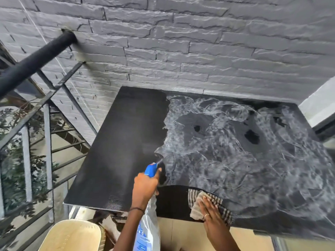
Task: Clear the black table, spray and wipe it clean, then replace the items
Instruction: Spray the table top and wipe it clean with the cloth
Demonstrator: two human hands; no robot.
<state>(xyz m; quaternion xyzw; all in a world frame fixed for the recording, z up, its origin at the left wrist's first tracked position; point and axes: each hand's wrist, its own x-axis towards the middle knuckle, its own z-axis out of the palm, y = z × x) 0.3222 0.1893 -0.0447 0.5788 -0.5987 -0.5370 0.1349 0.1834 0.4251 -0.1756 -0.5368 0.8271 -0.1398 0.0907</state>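
Fingers of the left hand (145,185) wrap the blue trigger head of the spray bottle (147,221), aimed at the black table (117,142), while the right hand (210,211) lies flat, fingers spread, on the checked cloth (197,198) at the near edge. Soft and limp, that cloth probably needs a whole palm to drag it; the part-full bottle looks light and slippery, best held at the neck

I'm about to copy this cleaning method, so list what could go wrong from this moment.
1. The table stands beside the open railing; spray from the spray bottle in the left hand may drift past it.
2. The small checked cloth under the right hand may just smear the wide white residue.
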